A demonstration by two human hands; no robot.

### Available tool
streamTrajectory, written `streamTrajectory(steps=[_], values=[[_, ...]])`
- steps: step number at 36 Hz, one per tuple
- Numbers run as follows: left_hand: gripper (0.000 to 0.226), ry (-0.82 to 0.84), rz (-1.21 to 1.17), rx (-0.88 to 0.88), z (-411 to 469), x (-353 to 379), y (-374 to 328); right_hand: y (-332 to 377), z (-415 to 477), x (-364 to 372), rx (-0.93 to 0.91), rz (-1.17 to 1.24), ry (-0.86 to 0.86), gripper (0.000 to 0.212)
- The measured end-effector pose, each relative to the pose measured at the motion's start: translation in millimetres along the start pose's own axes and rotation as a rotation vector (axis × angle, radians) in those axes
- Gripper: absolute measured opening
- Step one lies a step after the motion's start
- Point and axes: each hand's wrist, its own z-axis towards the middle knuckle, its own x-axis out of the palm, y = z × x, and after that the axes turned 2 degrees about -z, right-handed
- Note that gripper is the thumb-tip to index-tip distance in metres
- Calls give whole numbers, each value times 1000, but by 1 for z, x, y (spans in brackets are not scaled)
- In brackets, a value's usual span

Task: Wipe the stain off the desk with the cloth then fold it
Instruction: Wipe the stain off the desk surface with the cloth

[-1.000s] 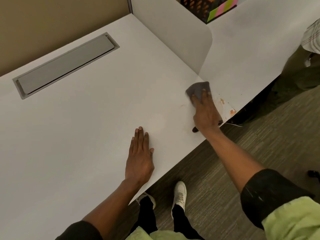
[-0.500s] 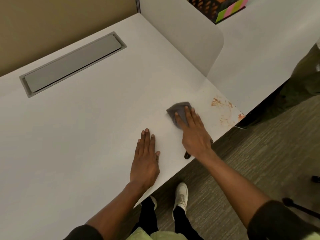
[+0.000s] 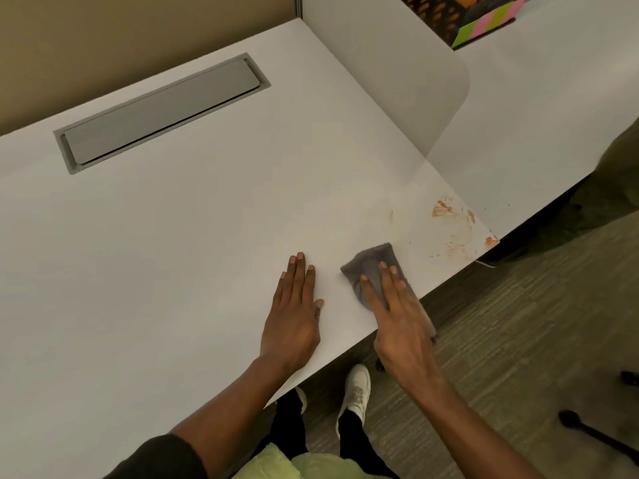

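Observation:
An orange-brown smeared stain (image 3: pixel 453 226) marks the white desk (image 3: pixel 179 243) near its right front corner. A small grey cloth (image 3: pixel 371 267) lies flat on the desk by the front edge, left of the stain. My right hand (image 3: pixel 401 319) presses down on the cloth with its fingers spread, covering the cloth's near part. Just left of it, my left hand (image 3: pixel 294 316) rests palm-down on the bare desk, holding nothing.
A grey cable hatch (image 3: pixel 162 110) is set into the desk at the back left. A white divider panel (image 3: pixel 390 74) rises at the right, with another desk (image 3: pixel 553 108) beyond it. A dark crate with coloured paper (image 3: pixel 480 19) stands far back. Carpet and my shoes show below.
My right hand has slid the cloth from the stain corner leftward and toward me along the front edge, uncovering the stain. My left hand has stayed in place.

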Motion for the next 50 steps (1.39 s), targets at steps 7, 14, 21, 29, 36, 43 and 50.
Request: streamTrajectory(steps=[7, 14, 21, 29, 36, 43, 50], values=[[66, -18, 44, -9, -1, 2, -2, -10, 83, -12, 67, -10, -104, 86], [64, -9, 32, 3, -2, 0, 0, -43, 162, -39, 187, 10, -139, 79], [64, -52, 77, 11, -1, 3, -2, -5, 77, -11, 41, -19, -85, 96], [64, -117, 119, 20, 0, 8, 0, -27, 45, 4, -148, -28, -44, 101], [65, -99, 154, 31, 0, 9, 1, -61, 180, -29, 145, 55, -161, 95], [65, -106, 179, 33, 0, 9, 2, 5, 159, -12, -82, 97, -117, 91], [68, -114, 107, 29, 1, 8, 4, 13, 64, 6, -183, 69, -3, 95]])
